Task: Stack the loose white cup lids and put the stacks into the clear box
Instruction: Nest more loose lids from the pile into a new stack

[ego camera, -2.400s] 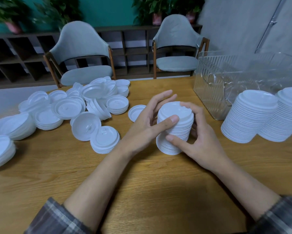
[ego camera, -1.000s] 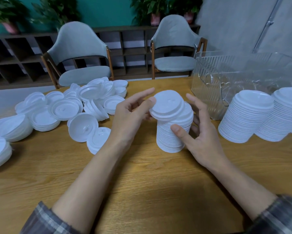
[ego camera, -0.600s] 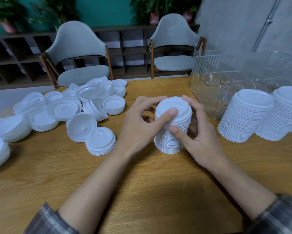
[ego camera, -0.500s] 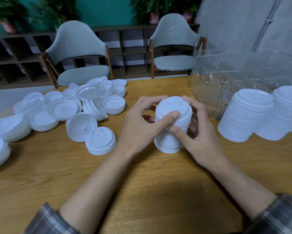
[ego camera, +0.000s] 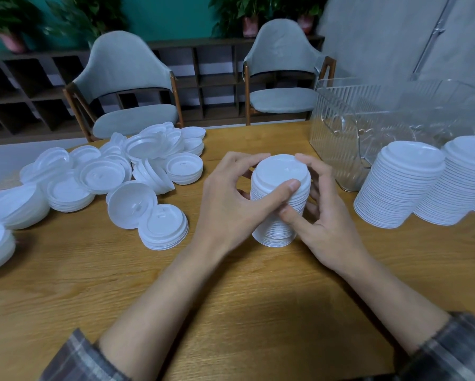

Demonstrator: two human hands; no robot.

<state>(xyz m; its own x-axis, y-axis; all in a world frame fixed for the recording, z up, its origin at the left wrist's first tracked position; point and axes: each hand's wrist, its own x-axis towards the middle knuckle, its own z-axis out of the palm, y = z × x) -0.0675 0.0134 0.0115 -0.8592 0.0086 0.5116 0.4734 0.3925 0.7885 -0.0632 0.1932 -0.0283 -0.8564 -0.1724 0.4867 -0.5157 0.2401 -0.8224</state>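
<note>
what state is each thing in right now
centre stack, upright on the table, held on both sides
left grip, curled round the centre stack
right grip, curled round the centre stack
tall stacks, standing on the table beside the clear box
loose lids, heaped, some in short stacks
clear box, upright, open on top

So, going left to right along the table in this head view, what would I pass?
Heap of loose lids → short lid stack → left hand → held stack → right hand → tall stack → second tall stack.

Perhaps an office lounge: chairs, shelving, plants.
</note>
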